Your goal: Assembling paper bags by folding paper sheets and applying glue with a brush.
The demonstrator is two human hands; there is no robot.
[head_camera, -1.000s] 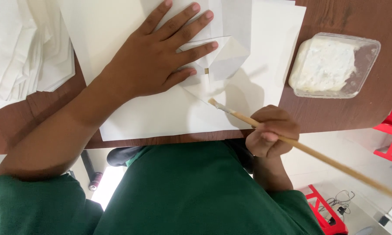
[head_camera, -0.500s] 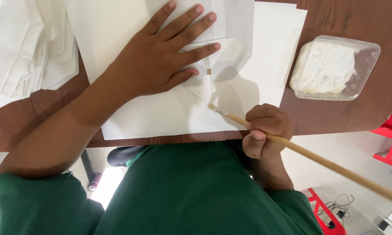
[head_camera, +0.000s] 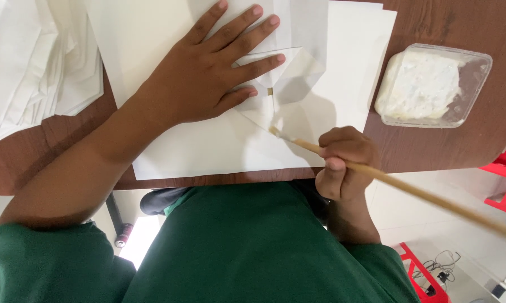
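My left hand (head_camera: 208, 73) lies flat, fingers spread, pressing on a folded white paper piece (head_camera: 289, 84) that rests on larger white sheets (head_camera: 208, 146). My right hand (head_camera: 343, 163) grips a long wooden brush (head_camera: 399, 182) near the table's front edge. The brush tip (head_camera: 275, 132) touches the lower flap of the folded paper. The handle runs off to the lower right.
A clear plastic tub of white paste (head_camera: 432, 84) stands on the brown wooden table (head_camera: 432, 151) to the right. A pile of white folded papers (head_camera: 34, 62) lies at the left. Red stool legs (head_camera: 505, 179) and cables sit on the floor at right.
My right hand has shifted slightly, and the brush tip has slid a little along the folded paper's lower flap. My left hand stays pressed flat on the paper.
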